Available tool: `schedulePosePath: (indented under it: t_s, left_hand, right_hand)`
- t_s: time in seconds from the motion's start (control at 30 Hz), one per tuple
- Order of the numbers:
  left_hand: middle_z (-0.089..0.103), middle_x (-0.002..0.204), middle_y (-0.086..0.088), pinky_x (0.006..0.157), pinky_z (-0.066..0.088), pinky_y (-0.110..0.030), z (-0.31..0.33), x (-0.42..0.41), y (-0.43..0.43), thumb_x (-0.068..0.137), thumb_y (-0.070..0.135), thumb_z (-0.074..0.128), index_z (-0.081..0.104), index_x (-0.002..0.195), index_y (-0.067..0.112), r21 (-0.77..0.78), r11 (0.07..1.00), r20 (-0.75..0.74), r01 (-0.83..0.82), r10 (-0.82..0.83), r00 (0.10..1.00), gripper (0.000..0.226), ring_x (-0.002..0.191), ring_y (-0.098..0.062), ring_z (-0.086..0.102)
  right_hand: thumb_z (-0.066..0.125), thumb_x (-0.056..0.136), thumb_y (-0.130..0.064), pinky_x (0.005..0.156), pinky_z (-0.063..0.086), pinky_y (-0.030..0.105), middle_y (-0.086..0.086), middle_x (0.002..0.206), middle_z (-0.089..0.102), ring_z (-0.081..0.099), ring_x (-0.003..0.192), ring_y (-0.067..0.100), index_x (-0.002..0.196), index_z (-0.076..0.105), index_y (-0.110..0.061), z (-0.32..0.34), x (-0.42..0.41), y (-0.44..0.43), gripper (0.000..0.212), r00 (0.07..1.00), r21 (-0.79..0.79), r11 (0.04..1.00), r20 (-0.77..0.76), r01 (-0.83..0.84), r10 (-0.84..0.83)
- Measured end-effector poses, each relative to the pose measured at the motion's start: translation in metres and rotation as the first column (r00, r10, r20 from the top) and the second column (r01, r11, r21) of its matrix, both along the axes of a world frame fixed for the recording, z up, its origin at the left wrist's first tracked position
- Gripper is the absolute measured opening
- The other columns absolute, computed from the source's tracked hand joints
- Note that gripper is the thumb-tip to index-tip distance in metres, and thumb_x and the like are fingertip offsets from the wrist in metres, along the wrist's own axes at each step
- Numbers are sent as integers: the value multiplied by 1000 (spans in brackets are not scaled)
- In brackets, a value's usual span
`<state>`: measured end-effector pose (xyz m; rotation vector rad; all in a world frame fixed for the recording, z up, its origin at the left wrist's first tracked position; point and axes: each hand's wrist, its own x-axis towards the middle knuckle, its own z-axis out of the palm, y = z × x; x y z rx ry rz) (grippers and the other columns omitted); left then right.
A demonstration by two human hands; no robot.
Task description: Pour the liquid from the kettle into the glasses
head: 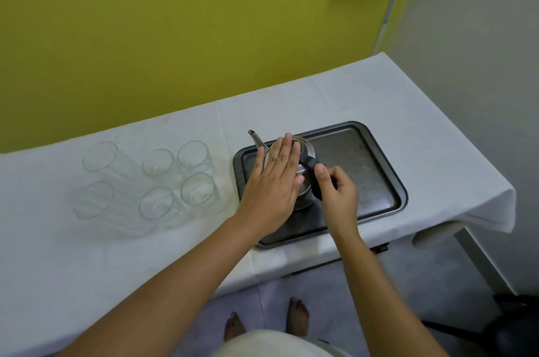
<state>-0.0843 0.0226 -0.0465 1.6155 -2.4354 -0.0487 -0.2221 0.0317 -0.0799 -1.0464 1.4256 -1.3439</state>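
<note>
Both hands (271, 190) hold unlabelled kettle (303, 152) on tray (379, 158) beside glasses (157, 181).

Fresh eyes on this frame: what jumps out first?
Both hands on the metal kettle standing in the dark tray at right: left hand flat over its lid, right hand gripping the black handle. To the left, six empty clear glasses stand in two rows on the white tablecloth. Behind is a bright yellow-green wall.
</note>
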Motion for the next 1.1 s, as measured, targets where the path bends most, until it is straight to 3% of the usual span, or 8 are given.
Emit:
schedulePosePath:
  t_s: [0.2,0.47,0.63,0.73,0.83,0.97,1.1]
  left_hand:
    - [6,157,-12,116,9,-46,1,-1,3,98,34,18,9,147,6,-13,1000,4,1,-1,1000,57,145,-23,4]
    - [8,156,-12,117,7,-45,15,-5,3,98,34,19,12,147,5,-73,997,-49,-22,19,999,57,144,-22,8]
    - [5,157,-11,115,1,-42,43,2,2,98,33,18,9,147,7,-161,986,-100,-52,36,994,57,145,-19,3]
    - [2,157,-10,115,0,-43,61,8,6,98,32,18,8,148,8,-199,975,-154,-100,70,986,56,145,-19,2]
    - [3,157,-10,115,2,-45,79,20,8,98,34,16,8,148,7,-244,954,-186,-176,132,974,57,145,-21,3]
    - [6,157,-12,116,5,-48,104,44,14,98,36,14,12,147,6,-289,917,-242,-275,208,948,58,145,-23,5]
    - [8,157,-13,116,8,-49,115,75,20,98,39,13,13,147,6,-292,884,-266,-365,291,919,59,144,-24,8]
  right_hand:
    - [65,80,-52,60,37,34,2,60,44,40,61,20,65,51,-13,-2,-3,2,44,991,16,1000,136,-19,16]
    - [69,78,-50,58,37,29,2,60,46,40,60,16,65,54,-11,23,-9,0,44,986,-18,1000,166,-21,24]
    - [71,77,-49,59,35,32,4,59,44,38,60,19,69,50,6,57,-1,-10,59,981,-93,995,188,-25,42]
    - [71,83,-38,56,35,28,-1,56,42,37,56,14,72,50,11,83,11,-17,55,971,-122,992,228,-41,68]
    - [67,90,-28,48,32,18,-1,55,39,34,49,8,69,51,3,109,26,-23,41,976,-157,983,182,-92,121]
    - [63,92,-29,44,30,13,6,61,37,34,46,4,74,55,7,138,55,-30,41,968,-191,963,130,-187,214]
    - [62,92,-30,42,31,12,-2,56,37,36,45,2,79,58,13,152,93,-34,45,944,-184,942,125,-280,305]
